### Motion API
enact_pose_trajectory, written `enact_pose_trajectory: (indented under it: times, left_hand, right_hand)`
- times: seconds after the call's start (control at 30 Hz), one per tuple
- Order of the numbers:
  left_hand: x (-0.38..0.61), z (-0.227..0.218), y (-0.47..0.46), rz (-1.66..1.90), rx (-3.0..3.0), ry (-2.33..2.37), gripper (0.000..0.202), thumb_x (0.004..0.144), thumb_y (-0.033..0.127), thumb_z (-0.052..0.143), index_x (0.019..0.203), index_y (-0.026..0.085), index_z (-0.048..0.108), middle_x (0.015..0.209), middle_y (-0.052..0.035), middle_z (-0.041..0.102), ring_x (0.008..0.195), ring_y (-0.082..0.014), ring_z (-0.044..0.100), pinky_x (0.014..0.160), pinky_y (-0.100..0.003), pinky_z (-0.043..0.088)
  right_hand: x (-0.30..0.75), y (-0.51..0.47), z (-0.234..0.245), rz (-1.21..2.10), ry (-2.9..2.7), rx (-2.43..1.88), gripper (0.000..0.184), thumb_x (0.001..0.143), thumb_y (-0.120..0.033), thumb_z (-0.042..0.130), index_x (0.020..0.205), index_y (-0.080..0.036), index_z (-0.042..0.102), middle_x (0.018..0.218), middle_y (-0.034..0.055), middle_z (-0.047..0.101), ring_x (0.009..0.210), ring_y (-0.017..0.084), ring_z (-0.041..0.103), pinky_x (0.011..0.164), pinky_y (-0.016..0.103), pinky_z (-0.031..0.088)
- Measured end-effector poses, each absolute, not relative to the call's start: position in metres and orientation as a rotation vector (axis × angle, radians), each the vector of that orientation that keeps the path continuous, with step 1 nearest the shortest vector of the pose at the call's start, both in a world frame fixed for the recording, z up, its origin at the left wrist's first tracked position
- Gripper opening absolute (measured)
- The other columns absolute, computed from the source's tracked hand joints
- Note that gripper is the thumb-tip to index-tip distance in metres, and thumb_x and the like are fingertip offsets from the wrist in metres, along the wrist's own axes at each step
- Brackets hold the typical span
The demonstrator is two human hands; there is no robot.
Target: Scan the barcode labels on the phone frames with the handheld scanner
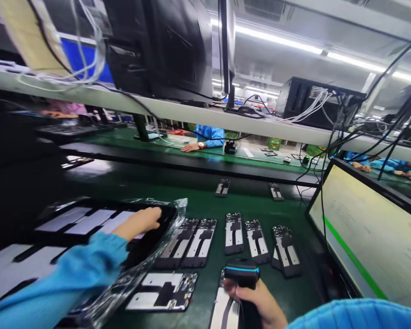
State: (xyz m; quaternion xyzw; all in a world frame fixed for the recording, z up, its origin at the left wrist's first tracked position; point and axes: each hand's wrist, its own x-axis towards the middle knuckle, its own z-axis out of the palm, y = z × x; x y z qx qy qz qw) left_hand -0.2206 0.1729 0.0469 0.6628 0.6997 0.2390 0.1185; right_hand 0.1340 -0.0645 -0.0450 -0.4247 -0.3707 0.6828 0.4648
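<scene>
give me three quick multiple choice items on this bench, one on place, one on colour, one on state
1. Where does the left hand rest?
A. on the black tray in clear plastic wrap
B. on the tilted monitor
C. on the overhead shelf

2. What colour is the stripe on the black handheld scanner?
A. red
B. blue
C. yellow

3. What state is the right hand in?
A. open flat
B. out of view
C. shut around the scanner handle

Answers: 1 A, fingers lie on the tray's edge. 2 B, a blue band crosses its head. 3 C, fingers wrap the grip.

Factory line, green bench [198,201] under strip lighting [277,39].
White shelf [192,112] overhead carries computer cases [157,45] and cabling; angled monitor [373,233] stands at right.
</scene>
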Motion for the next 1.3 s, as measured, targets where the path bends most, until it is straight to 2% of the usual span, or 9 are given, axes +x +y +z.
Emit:
enact_pose_trajectory:
  times: [0.13, 0.2, 0.3, 0.43, 0.63, 0.77, 0.9, 1.17, 1.3]
  left_hand:
    - [-0.217, 0.075, 0.174, 0.671, 1.962, 2.161, 0.003, 0.068, 0.012, 0.060, 0.068, 0.014, 0.059, 0.061, -0.0066, 0.061, 0.074, -0.0257, 0.063, 0.079, -0.036, 0.046]
    - [-0.202, 0.082, 0.157, 0.705, 1.986, 2.198, 0.019, 0.075, 0.015, 0.056, 0.092, 0.011, 0.064, 0.076, -0.0098, 0.067, 0.081, -0.0254, 0.065, 0.080, -0.034, 0.047]
    - [-0.155, 0.062, 0.108, 0.761, 2.076, 2.014, 0.034, 0.086, 0.026, 0.051, 0.118, 0.019, 0.059, 0.081, -0.0017, 0.068, 0.073, -0.0171, 0.064, 0.071, -0.025, 0.048]
    - [-0.096, 0.016, 0.049, 1.001, 1.934, 1.519, 0.034, 0.087, 0.034, 0.053, 0.117, 0.018, 0.061, 0.063, 0.0034, 0.059, 0.056, -0.0145, 0.057, 0.057, -0.024, 0.043]
    - [-0.087, 0.006, 0.044, 1.115, 1.728, 1.454, 0.034, 0.081, 0.034, 0.060, 0.111, 0.018, 0.064, 0.057, 0.0062, 0.053, 0.050, -0.0128, 0.053, 0.054, -0.023, 0.040]
    - [-0.093, 0.012, 0.046, 1.092, 1.680, 1.418, 0.036, 0.081, 0.035, 0.061, 0.113, 0.018, 0.062, 0.067, 0.0026, 0.061, 0.056, -0.0144, 0.059, 0.056, -0.024, 0.045]
    - [-0.089, -0.002, 0.017, 0.960, 1.491, 1.240, 0.039, 0.079, 0.036, 0.065, 0.114, 0.018, 0.057, 0.086, -0.0022, 0.067, 0.064, -0.0161, 0.064, 0.059, -0.026, 0.050]
    - [-0.063, -0.039, -0.054, 0.804, 1.475, 1.004, 0.029, 0.080, 0.034, 0.069, 0.106, 0.022, 0.064, 0.102, -0.0072, 0.061, 0.095, -0.0227, 0.062, 0.081, -0.035, 0.053]
    - [-0.074, -0.049, -0.061, 0.818, 1.818, 1.044, 0.034, 0.076, 0.031, 0.072, 0.109, 0.029, 0.070, 0.123, -0.0115, 0.057, 0.128, -0.0325, 0.046, 0.112, -0.051, 0.032]
  right_hand:
    - [0.130, -0.072, -0.043, 1.640, -0.874, -1.052, 0.039, 0.059, -0.043, 0.084, 0.096, -0.032, 0.076, 0.102, 0.0006, 0.077, 0.111, 0.033, 0.063, 0.106, 0.046, 0.038]
    - [0.131, -0.074, -0.045, 1.630, -0.866, -1.057, 0.038, 0.060, -0.043, 0.084, 0.096, -0.031, 0.076, 0.102, 0.0011, 0.076, 0.112, 0.034, 0.062, 0.107, 0.048, 0.037]
    - [0.132, -0.076, -0.046, 1.619, -0.880, -1.063, 0.042, 0.062, -0.045, 0.083, 0.100, -0.029, 0.075, 0.106, 0.0024, 0.075, 0.113, 0.034, 0.061, 0.105, 0.048, 0.040]
    - [0.131, -0.079, -0.041, 1.618, -0.940, -1.117, 0.041, 0.062, -0.046, 0.084, 0.096, -0.025, 0.074, 0.102, 0.0028, 0.076, 0.108, 0.033, 0.063, 0.102, 0.047, 0.043]
    - [0.128, -0.083, -0.036, 1.583, -0.943, -1.139, 0.042, 0.062, -0.047, 0.084, 0.094, -0.023, 0.074, 0.101, 0.0026, 0.075, 0.108, 0.034, 0.061, 0.103, 0.048, 0.040]
    - [0.131, -0.082, -0.039, 1.582, -0.952, -1.110, 0.039, 0.063, -0.044, 0.085, 0.094, -0.023, 0.074, 0.099, 0.0034, 0.075, 0.107, 0.035, 0.062, 0.105, 0.053, 0.037]
    - [0.142, -0.071, -0.036, 1.655, -0.883, -0.991, 0.038, 0.070, -0.041, 0.081, 0.102, -0.022, 0.073, 0.119, 0.0071, 0.071, 0.120, 0.033, 0.058, 0.110, 0.048, 0.038]
    - [0.148, -0.046, -0.029, 1.752, -0.783, -0.977, 0.052, 0.076, -0.039, 0.077, 0.118, -0.011, 0.067, 0.126, 0.0153, 0.066, 0.124, 0.029, 0.057, 0.115, 0.046, 0.035]
    - [0.149, -0.050, -0.036, 1.767, -0.727, -0.984, 0.051, 0.072, -0.038, 0.080, 0.115, -0.013, 0.069, 0.124, 0.0141, 0.067, 0.126, 0.030, 0.055, 0.116, 0.043, 0.034]
